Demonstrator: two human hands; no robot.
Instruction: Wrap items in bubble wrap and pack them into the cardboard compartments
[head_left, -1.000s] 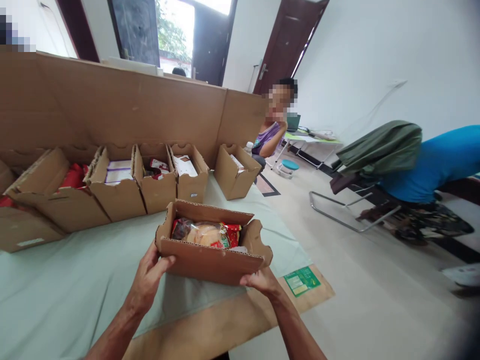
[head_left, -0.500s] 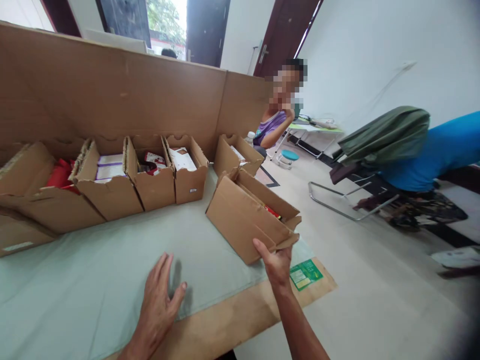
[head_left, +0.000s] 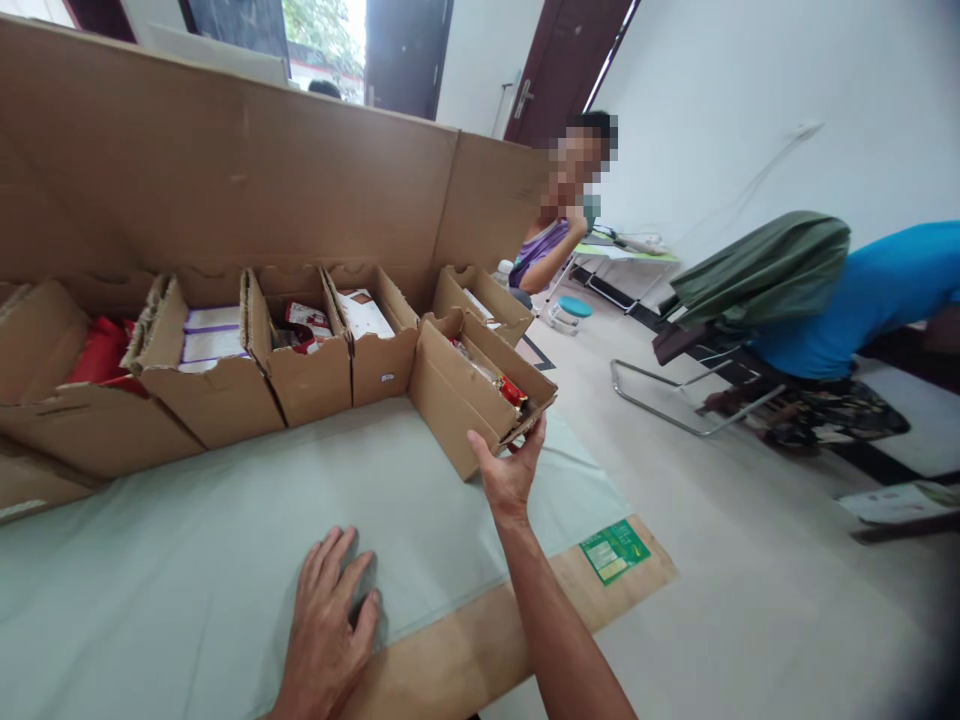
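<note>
My right hand (head_left: 510,475) grips the near end of an open cardboard box (head_left: 450,400), thumb on its side and fingers at the end wall. Red and yellow packets (head_left: 513,391) show inside it. The box's far left corner meets the row of boxes, close to a box with white packages (head_left: 364,313). On the pale green cloth (head_left: 225,540), my left hand (head_left: 330,605) rests palm down with its fingers a little apart, holding nothing.
More cardboard boxes line the back, holding a red package (head_left: 100,350), white packs with purple edges (head_left: 214,335) and red-and-white packets (head_left: 307,318). Behind them rises a tall cardboard panel (head_left: 300,180). One person (head_left: 551,245) sits beyond; another in blue (head_left: 892,290) leans beside a chair (head_left: 675,400).
My right hand has moved the box away from me and leftward, up to the row. My left hand has come down flatter on the cloth.
</note>
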